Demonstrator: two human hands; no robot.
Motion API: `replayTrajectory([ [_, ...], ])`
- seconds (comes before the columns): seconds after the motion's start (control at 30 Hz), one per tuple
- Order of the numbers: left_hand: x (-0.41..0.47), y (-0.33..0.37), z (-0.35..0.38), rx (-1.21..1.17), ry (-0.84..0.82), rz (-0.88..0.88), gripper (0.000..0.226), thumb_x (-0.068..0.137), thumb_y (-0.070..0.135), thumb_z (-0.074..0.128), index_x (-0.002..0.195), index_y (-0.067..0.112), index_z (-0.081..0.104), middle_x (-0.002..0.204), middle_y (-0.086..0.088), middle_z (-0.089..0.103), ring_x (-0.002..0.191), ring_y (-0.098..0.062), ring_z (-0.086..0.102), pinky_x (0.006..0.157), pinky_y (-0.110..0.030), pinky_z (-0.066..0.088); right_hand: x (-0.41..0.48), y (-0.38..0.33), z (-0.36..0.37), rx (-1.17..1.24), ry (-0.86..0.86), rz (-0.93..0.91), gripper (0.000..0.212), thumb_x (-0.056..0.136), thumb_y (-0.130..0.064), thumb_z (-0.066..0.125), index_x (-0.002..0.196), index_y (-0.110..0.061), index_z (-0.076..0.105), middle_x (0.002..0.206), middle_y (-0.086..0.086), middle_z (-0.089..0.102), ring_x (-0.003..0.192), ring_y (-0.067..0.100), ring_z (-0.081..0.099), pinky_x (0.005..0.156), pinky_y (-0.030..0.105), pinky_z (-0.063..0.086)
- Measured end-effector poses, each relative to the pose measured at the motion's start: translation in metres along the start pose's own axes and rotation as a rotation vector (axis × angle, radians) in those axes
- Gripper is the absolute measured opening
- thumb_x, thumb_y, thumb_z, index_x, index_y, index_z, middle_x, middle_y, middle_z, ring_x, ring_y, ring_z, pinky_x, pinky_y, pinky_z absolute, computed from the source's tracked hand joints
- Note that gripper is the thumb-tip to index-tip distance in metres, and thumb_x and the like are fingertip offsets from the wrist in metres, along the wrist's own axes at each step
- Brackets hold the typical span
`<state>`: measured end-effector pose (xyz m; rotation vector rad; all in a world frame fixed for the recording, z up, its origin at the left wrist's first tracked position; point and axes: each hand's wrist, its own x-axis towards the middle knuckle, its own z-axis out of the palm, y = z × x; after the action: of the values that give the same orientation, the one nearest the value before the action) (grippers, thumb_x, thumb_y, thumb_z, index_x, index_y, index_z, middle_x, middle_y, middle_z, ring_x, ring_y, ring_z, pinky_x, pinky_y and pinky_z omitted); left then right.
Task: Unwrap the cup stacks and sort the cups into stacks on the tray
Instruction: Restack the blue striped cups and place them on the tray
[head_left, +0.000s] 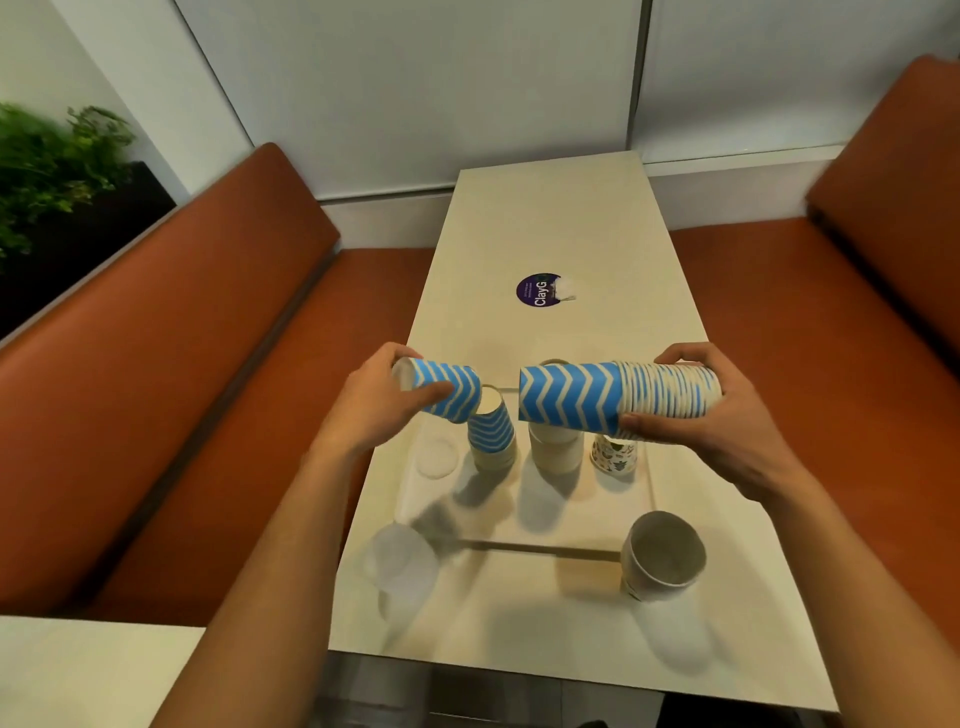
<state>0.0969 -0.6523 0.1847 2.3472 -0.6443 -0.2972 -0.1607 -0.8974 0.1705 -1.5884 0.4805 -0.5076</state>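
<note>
From the head camera, the white tray (566, 506) sits on the table (545, 208), and both hands are up above it.

The left hand (382, 402) has its fingers curled round one blue cup (449, 392), over the tray's left side. The right hand (727, 415) grips a long blue stack (597, 397) lying sideways in the air over the tray's far side. Its fingers wrap the end where all the rims show. I see no wrap on this stack.

On the tray stand a short blue pile (491, 434), a white pile (556, 449) and a cup with little pictures (615, 454). At the tray's left is a clear round thing (439, 457), a cup or a lid; I cannot tell which.

Just off the tray's near edge stand a clear cup (400, 566) and a grey cup (662, 556).

I think the sorting is well started but not done. Lots of blue cups are left in the long stack, and the two cups off the tray need a place too.
</note>
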Motion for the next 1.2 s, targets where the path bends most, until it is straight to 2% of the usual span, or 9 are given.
replayTrajectory([
  [0.2, 0.033, 0.02, 0.038, 0.311, -0.093, 0.086, 0.056, 0.081, 0.05, 0.08, 0.127, 0.028, 0.056, 0.119, -0.002, 0.066, 0.104, -0.026, 0.062, 0.086, -0.039, 0.054, 0.001, 0.007, -0.006, 0.02, 0.008, 0.026, 0.079, 0.051, -0.009, 0.09, 0.121, -0.002, 0.052, 0.103, 0.011, 0.06, 0.076, 0.012, 0.071, 0.062, 0.024, 0.061],
  [0.37, 0.051, 0.02, 0.064, 0.459, -0.194, 0.1, 0.062, 0.082, 0.052, 0.079, 0.132, 0.025, 0.054, 0.125, -0.003, 0.066, 0.106, -0.026, 0.062, 0.08, -0.035, 0.049, 0.0, 0.012, -0.012, 0.019, 0.042, 0.041, 0.078, 0.05, -0.007, 0.09, 0.119, -0.002, 0.053, 0.102, 0.011, 0.06, 0.074, 0.01, 0.069, 0.061, 0.024, 0.061],
  [0.47, 0.057, 0.016, 0.081, 0.532, -0.235, 0.126, 0.066, 0.083, 0.052, 0.078, 0.136, 0.023, 0.051, 0.129, -0.003, 0.064, 0.111, -0.026, 0.061, 0.079, -0.034, 0.046, 0.0, 0.013, -0.013, 0.018, 0.044, 0.047, 0.077, 0.049, -0.009, 0.091, 0.117, -0.005, 0.053, 0.102, 0.012, 0.06, 0.077, 0.016, 0.068, 0.061, 0.026, 0.062],
  [0.77, 0.059, -0.007, 0.107, 0.489, -0.256, 0.093, 0.073, 0.077, 0.057, 0.081, 0.135, 0.026, 0.051, 0.13, -0.003, 0.062, 0.114, -0.026, 0.059, 0.083, -0.036, 0.048, -0.003, 0.015, -0.012, 0.018, 0.037, 0.07, 0.078, 0.05, -0.008, 0.091, 0.118, -0.004, 0.053, 0.102, 0.012, 0.06, 0.075, 0.016, 0.069, 0.062, 0.027, 0.062],
  [0.87, 0.055, -0.008, 0.099, 0.381, -0.271, 0.043, 0.087, 0.073, 0.069, 0.078, 0.143, 0.026, 0.047, 0.141, -0.006, 0.055, 0.122, -0.027, 0.057, 0.092, -0.039, 0.05, -0.004, 0.013, -0.011, 0.007, 0.036, 0.062, 0.078, 0.049, -0.009, 0.092, 0.117, -0.005, 0.054, 0.102, 0.01, 0.06, 0.077, 0.017, 0.068, 0.062, 0.027, 0.062],
  [0.93, 0.046, -0.003, 0.085, 0.247, -0.19, -0.013, 0.092, 0.074, 0.079, 0.068, 0.145, 0.026, 0.046, 0.146, -0.005, 0.051, 0.129, -0.027, 0.055, 0.101, -0.045, 0.05, -0.004, 0.01, -0.01, -0.009, 0.036, 0.055, 0.077, 0.049, -0.01, 0.092, 0.116, -0.007, 0.054, 0.101, 0.008, 0.061, 0.076, 0.015, 0.069, 0.062, 0.027, 0.062],
  [1.03, 0.025, 0.011, 0.059, -0.117, -0.062, -0.062, 0.088, 0.076, 0.086, 0.058, 0.14, 0.025, 0.053, 0.139, 0.001, 0.058, 0.121, -0.02, 0.06, 0.097, -0.041, 0.053, -0.005, 0.006, -0.007, -0.019, 0.029, 0.045, 0.077, 0.049, -0.011, 0.092, 0.116, -0.008, 0.054, 0.101, 0.009, 0.061, 0.074, 0.013, 0.069, 0.062, 0.027, 0.062],
  [1.13, -0.009, 0.029, 0.041, -0.568, -0.231, -0.035, 0.074, 0.08, 0.071, 0.069, 0.135, 0.024, 0.056, 0.129, -0.002, 0.065, 0.117, -0.024, 0.065, 0.081, -0.035, 0.059, -0.006, 0.004, 0.0, -0.027, 0.013, 0.044, 0.079, 0.048, -0.014, 0.093, 0.116, -0.009, 0.055, 0.101, 0.008, 0.062, 0.076, 0.016, 0.07, 0.063, 0.03, 0.064],
  [1.2, -0.033, 0.035, 0.04, -0.718, -0.361, 0.011, 0.065, 0.083, 0.053, 0.079, 0.137, 0.024, 0.056, 0.127, -0.005, 0.067, 0.115, -0.024, 0.068, 0.085, -0.038, 0.06, -0.007, 0.002, 0.008, -0.046, -0.01, 0.047, 0.079, 0.046, -0.019, 0.095, 0.115, -0.013, 0.056, 0.1, 0.005, 0.064, 0.078, 0.019, 0.072, 0.064, 0.032, 0.064],
])
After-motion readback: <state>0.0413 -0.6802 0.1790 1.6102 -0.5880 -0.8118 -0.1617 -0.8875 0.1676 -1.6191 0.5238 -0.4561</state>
